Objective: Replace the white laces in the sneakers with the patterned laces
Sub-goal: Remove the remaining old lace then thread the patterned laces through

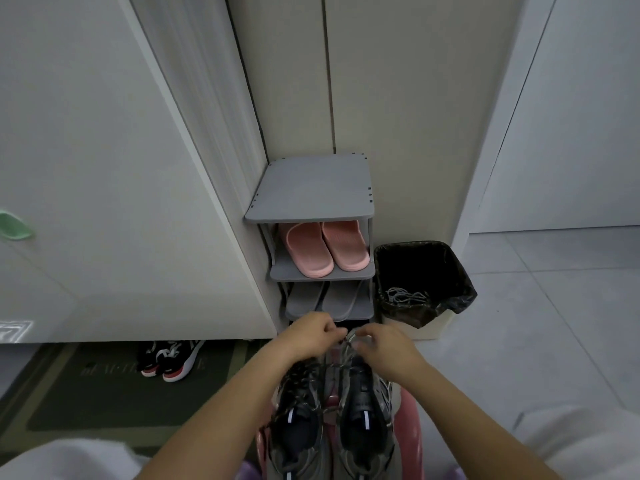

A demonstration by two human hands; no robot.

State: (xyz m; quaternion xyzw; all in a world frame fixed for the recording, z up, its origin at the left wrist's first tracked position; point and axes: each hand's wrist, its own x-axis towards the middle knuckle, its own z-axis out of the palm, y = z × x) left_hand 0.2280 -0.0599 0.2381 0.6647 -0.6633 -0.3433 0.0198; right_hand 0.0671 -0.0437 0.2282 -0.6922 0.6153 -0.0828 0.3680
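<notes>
Two grey and black sneakers stand side by side on a pink stool (410, 441), toes pointing away from me. The left sneaker (296, 424) has a dark patterned lace running through it. The right sneaker (363, 420) shows an open tongue. Both hands meet over the toe end of the right sneaker. My left hand (313, 336) pinches a dark lace end (341, 336) with curled fingers. My right hand (384, 348) has its fingers curled on the lace beside it. A pale lace bundle (403, 296) lies in the lined bin.
A grey shoe rack (311, 192) stands ahead with pink slippers (325, 245) and grey slippers (322, 299). A black-lined bin (424, 282) sits to its right. Black and red sneakers (169, 358) rest on a dark green mat (86, 393) at the left.
</notes>
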